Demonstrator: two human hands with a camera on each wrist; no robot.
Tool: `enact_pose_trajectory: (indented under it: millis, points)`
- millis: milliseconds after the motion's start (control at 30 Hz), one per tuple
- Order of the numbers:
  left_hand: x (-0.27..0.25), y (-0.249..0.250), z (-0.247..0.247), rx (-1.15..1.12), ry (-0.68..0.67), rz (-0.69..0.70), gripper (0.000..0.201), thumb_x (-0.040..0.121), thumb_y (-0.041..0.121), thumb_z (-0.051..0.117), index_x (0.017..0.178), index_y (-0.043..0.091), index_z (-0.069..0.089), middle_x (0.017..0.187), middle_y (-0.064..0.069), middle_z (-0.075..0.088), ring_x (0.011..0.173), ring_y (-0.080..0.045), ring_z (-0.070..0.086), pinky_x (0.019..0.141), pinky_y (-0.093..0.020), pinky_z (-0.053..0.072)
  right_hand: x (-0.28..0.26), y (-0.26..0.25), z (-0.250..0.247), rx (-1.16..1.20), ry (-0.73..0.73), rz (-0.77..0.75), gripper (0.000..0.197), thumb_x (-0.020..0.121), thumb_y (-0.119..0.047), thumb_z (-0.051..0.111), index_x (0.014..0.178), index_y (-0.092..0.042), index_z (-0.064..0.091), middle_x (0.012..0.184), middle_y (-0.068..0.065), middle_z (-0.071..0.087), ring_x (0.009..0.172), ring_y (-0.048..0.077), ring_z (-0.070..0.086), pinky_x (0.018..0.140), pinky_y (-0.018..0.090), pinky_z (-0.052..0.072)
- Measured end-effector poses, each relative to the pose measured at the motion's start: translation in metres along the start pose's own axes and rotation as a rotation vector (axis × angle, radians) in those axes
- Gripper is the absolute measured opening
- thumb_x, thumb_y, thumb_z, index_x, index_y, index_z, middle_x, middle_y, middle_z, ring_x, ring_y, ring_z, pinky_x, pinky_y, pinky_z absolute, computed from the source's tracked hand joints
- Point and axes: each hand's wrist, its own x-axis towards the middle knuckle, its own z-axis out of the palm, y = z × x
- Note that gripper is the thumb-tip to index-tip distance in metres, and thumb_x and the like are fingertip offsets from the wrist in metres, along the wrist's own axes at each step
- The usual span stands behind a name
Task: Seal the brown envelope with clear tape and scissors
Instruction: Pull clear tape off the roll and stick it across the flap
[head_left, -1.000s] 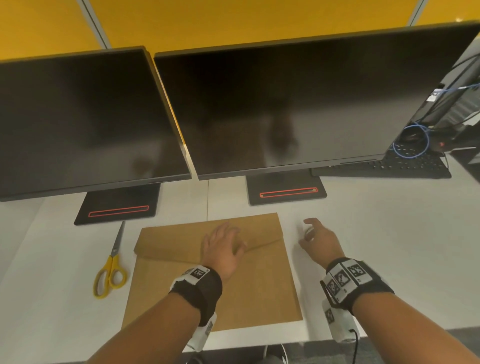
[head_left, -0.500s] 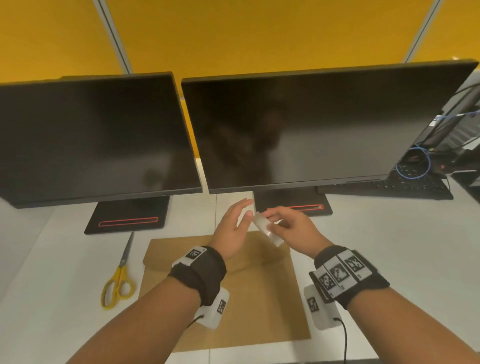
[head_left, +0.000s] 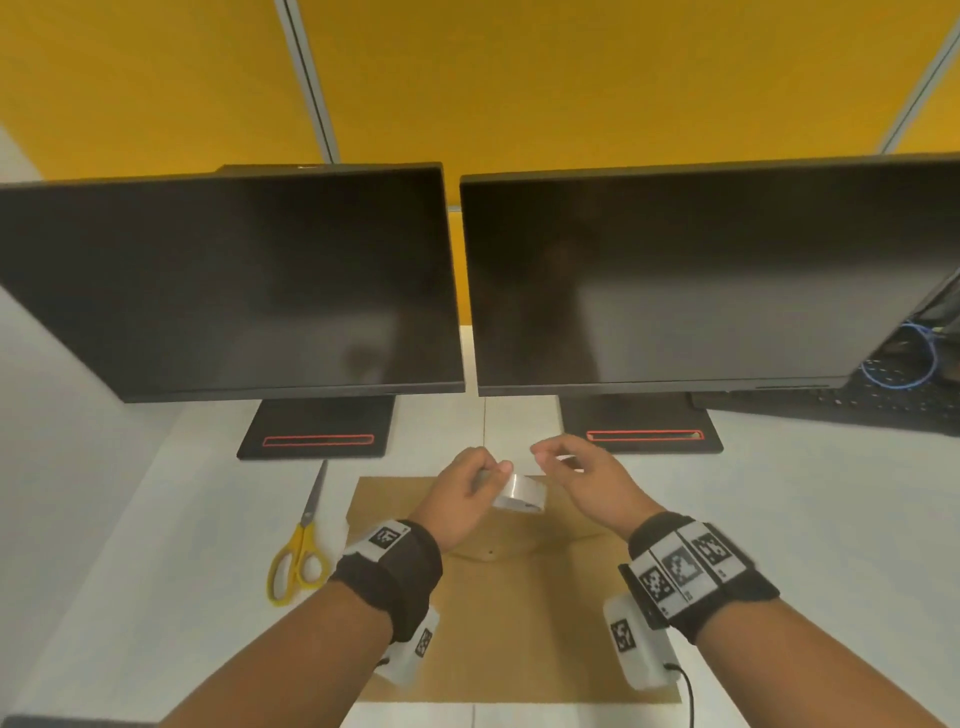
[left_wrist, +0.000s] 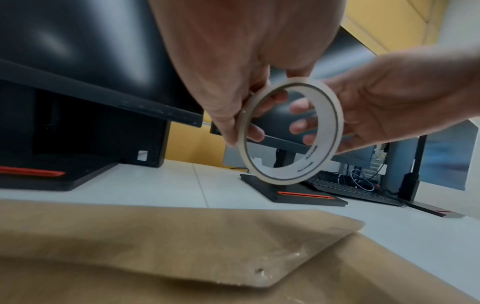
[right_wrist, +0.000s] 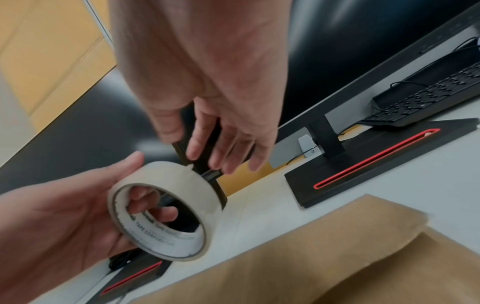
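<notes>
The clear tape roll (head_left: 522, 493) hangs in the air over the far edge of the brown envelope (head_left: 519, 623). My left hand (head_left: 480, 475) grips it, thumb on the outer face and fingers through the core. In the right wrist view the roll (right_wrist: 176, 181) sits just under my right hand (right_wrist: 197, 148), whose fingers are straight and hold nothing. The envelope (left_wrist: 182, 236) lies flat on the white desk with its flap folded down. To its left lie the yellow-handled scissors (head_left: 310, 512), blades together.
Two dark monitors (head_left: 234, 286) (head_left: 675, 280) stand close behind the envelope on black bases with red slots (head_left: 317, 440). A black keyboard (head_left: 857, 410) and a blue cable loop lie at the far right. A yellow partition rises behind.
My right hand lifted the tape roll from the desk to the middle and my left hand, off the envelope, took it. The right hand has let go. The head view tilted up.
</notes>
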Motion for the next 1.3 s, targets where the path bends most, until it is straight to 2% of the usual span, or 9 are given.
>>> enact_pose_trajectory:
  millis: [100, 200, 300, 433, 700, 900, 1000, 1167, 1300]
  points:
    - [-0.007, -0.013, -0.004, -0.03, 0.083, -0.017, 0.026, 0.098, 0.034, 0.045, 0.077, 0.018, 0.045, 0.076, 0.007, 0.042, 0.071, -0.007, 0.043, 0.073, -0.023, 0.037, -0.002, 0.007, 0.003, -0.011, 0.046, 0.163, 0.032, 0.099, -0.035, 0.04, 0.119, -0.02, 0.06, 0.113, -0.004, 0.061, 0.105, 0.015, 0.056, 0.084, 0.023, 0.038]
    - [-0.011, -0.023, -0.005, -0.011, 0.12, -0.032, 0.028, 0.097, 0.039, 0.045, 0.082, 0.016, 0.046, 0.078, 0.008, 0.044, 0.072, -0.009, 0.046, 0.076, -0.028, 0.041, -0.007, 0.012, 0.009, 0.054, 0.006, 0.231, 0.037, 0.1, -0.038, 0.037, 0.114, -0.017, 0.063, 0.105, 0.001, 0.067, 0.092, 0.017, 0.063, 0.068, 0.019, 0.041]
    - [-0.011, -0.029, -0.004, 0.032, 0.143, -0.032, 0.028, 0.096, 0.042, 0.045, 0.083, 0.018, 0.047, 0.08, 0.009, 0.045, 0.072, -0.009, 0.048, 0.074, -0.029, 0.043, -0.012, 0.012, 0.012, 0.07, -0.025, 0.25, 0.038, 0.096, -0.043, 0.043, 0.104, -0.016, 0.068, 0.095, -0.003, 0.07, 0.085, 0.012, 0.065, 0.072, 0.019, 0.044]
    - [-0.009, -0.028, 0.0, 0.045, 0.176, -0.029, 0.026, 0.096, 0.04, 0.046, 0.083, 0.017, 0.046, 0.084, 0.007, 0.045, 0.073, -0.009, 0.048, 0.073, -0.027, 0.042, -0.015, 0.011, 0.014, 0.096, -0.078, 0.238, 0.021, 0.088, -0.042, 0.061, 0.092, -0.024, 0.071, 0.093, -0.006, 0.071, 0.089, 0.01, 0.065, 0.089, 0.026, 0.049]
    - [-0.006, -0.022, 0.012, 0.064, 0.17, -0.032, 0.028, 0.095, 0.041, 0.047, 0.088, 0.014, 0.049, 0.089, 0.005, 0.047, 0.077, -0.01, 0.05, 0.077, -0.03, 0.044, -0.016, 0.012, 0.01, 0.102, -0.026, 0.211, 0.004, 0.083, -0.024, 0.07, 0.08, -0.024, 0.072, 0.091, -0.008, 0.069, 0.094, 0.01, 0.06, 0.075, 0.015, 0.042]
    - [-0.004, -0.015, 0.02, 0.016, 0.044, -0.018, 0.027, 0.097, 0.04, 0.045, 0.074, 0.026, 0.045, 0.081, 0.007, 0.05, 0.08, -0.013, 0.052, 0.08, -0.032, 0.044, -0.012, 0.02, 0.005, 0.092, 0.045, 0.232, 0.008, 0.088, -0.017, 0.059, 0.086, -0.015, 0.066, 0.088, -0.002, 0.066, 0.087, 0.015, 0.06, 0.071, 0.02, 0.044]
    - [-0.003, -0.008, 0.023, 0.095, -0.087, -0.002, 0.029, 0.098, 0.04, 0.044, 0.071, 0.029, 0.043, 0.073, 0.008, 0.046, 0.072, -0.014, 0.048, 0.071, -0.031, 0.04, -0.009, 0.021, 0.005, -0.004, 0.092, 0.196, 0.008, 0.092, -0.019, 0.054, 0.086, -0.016, 0.059, 0.09, 0.001, 0.063, 0.084, 0.017, 0.058, 0.063, 0.016, 0.04]
    - [0.01, 0.003, 0.024, 0.325, -0.073, 0.05, 0.04, 0.098, 0.043, 0.039, 0.085, 0.008, 0.053, 0.078, -0.006, 0.053, 0.076, -0.022, 0.052, 0.071, -0.035, 0.042, -0.01, 0.022, 0.008, -0.115, 0.144, 0.131, 0.01, 0.096, -0.025, 0.049, 0.094, -0.017, 0.054, 0.09, -0.001, 0.061, 0.076, 0.008, 0.054, 0.058, 0.01, 0.036]
    - [0.018, 0.009, 0.023, 0.395, -0.037, 0.089, 0.043, 0.098, 0.046, 0.039, 0.089, 0.008, 0.057, 0.081, -0.006, 0.056, 0.079, -0.022, 0.056, 0.074, -0.038, 0.046, -0.008, 0.023, 0.003, -0.135, 0.165, 0.111, 0.009, 0.096, -0.025, 0.05, 0.094, -0.018, 0.056, 0.09, -0.003, 0.062, 0.081, 0.014, 0.058, 0.06, 0.01, 0.036]
